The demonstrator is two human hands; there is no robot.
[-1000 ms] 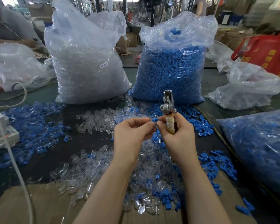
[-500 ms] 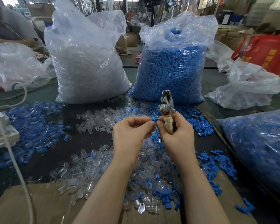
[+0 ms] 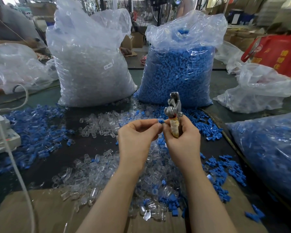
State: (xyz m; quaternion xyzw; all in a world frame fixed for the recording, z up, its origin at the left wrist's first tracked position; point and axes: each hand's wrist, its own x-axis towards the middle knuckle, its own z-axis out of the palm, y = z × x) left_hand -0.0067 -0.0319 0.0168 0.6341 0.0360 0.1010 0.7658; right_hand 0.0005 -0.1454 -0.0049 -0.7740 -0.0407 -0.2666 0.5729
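Note:
Above the table's middle, my left hand (image 3: 138, 137) pinches a small blue plastic piece (image 3: 161, 121) between thumb and fingertips. My right hand (image 3: 181, 142) meets it at the fingertips and touches the same piece, while its other fingers grip a metal plier-like tool (image 3: 173, 108) by a tape-wrapped handle (image 3: 174, 127). The tool stands upright with its jaws pointing up. Loose clear plastic caps (image 3: 99, 123) and loose blue pieces (image 3: 32, 125) lie scattered on the dark table (image 3: 91, 145) under and around both hands.
A tall bag of clear caps (image 3: 91, 64) and a tall bag of blue pieces (image 3: 178, 69) stand behind the hands. Another blue-filled bag (image 3: 272, 152) lies at right, a white bag (image 3: 257, 91) beyond it. A cardboard sheet (image 3: 40, 212) covers the near edge. White device and cable (image 3: 2, 133) at left.
Both hands stay together at the same spot. The tool has tilted slightly and the blue piece shows a little more between the fingertips.

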